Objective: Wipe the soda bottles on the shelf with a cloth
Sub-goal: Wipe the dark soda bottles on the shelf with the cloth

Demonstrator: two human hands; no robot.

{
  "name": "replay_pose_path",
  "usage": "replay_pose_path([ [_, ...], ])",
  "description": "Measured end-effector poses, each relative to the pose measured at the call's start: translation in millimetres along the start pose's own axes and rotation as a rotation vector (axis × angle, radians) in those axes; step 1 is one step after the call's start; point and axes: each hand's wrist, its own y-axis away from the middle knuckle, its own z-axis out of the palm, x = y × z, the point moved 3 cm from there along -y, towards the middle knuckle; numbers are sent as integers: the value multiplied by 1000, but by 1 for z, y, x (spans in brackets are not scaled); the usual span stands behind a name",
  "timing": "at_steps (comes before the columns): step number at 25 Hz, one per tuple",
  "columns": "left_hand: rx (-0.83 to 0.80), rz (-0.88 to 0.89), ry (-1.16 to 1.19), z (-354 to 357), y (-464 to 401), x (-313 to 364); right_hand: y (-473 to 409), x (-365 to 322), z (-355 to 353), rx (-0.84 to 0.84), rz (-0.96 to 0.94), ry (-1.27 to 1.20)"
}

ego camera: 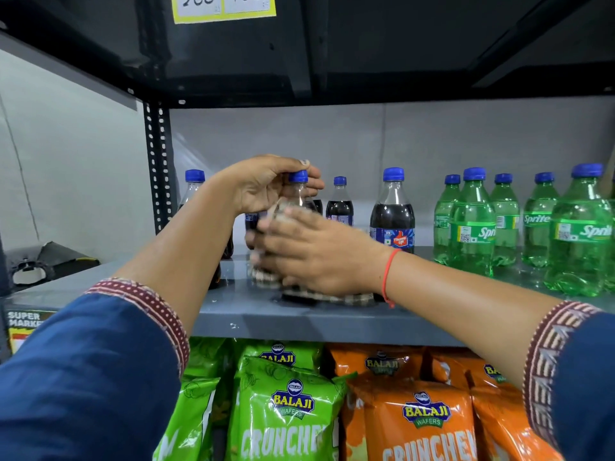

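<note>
A dark cola bottle with a blue cap stands on the grey shelf, near its front edge. My left hand grips this bottle at the neck, just under the cap. My right hand presses a checked cloth against the bottle's body and is motion-blurred; the cloth's tail lies on the shelf. More cola bottles stand behind and to the right. Another cola bottle is at the far left, partly hidden by my left forearm. Green Sprite bottles fill the right side.
A black upright post frames the shelf's left end, and a dark shelf hangs overhead with a yellow price tag. Green and orange wafer bags fill the shelf below.
</note>
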Motion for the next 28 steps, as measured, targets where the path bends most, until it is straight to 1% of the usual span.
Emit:
replay_pose_path([
  [1,2,11,-15,0,0,0,1,-2,1,-13,-54,18],
  [2,5,17,-19,1,0,0,1,-2,1,-14,-70,22],
  [4,12,6,3,2,1,0,2,1,-1,12,8,-21],
  [5,13,4,1,2,2,0,2,0,-1,13,4,-33],
  [7,11,11,-24,2,2,0,3,-4,0,-18,-82,16],
  [8,8,11,-20,1,2,0,3,-3,0,-25,-74,41],
  [9,6,4,-2,0,2,-1,4,0,0,-12,-5,37],
  [11,7,8,15,-2,0,-1,8,2,-4,34,141,-34],
  [12,8,18,4,-3,0,-1,12,-3,-6,54,167,-84],
  [15,18,23,-19,-2,-1,0,25,-24,-15,79,166,-240],
  [18,44,-5,-42,-2,1,3,29,-28,-33,127,180,-358],
  [20,107,7,-157,3,4,10,35,-29,-51,187,155,-405],
  [21,164,56,-259,4,5,17,40,-27,-62,220,157,-415],
  [22,240,143,-354,5,7,26,47,-23,-72,245,177,-412],
  [23,324,266,-404,8,9,38,54,-17,-81,263,212,-399],
  [24,395,398,-401,14,13,51,62,-10,-90,282,256,-386],
  [25,430,504,-361,24,16,62,71,-2,-96,303,300,-373],
  [26,433,572,-333,36,16,69,81,5,-99,316,339,-358],
  [27,420,596,-345,51,13,73,92,12,-100,316,374,-342],
  [28,394,584,-384,67,7,72,103,17,-99,299,397,-330],
])
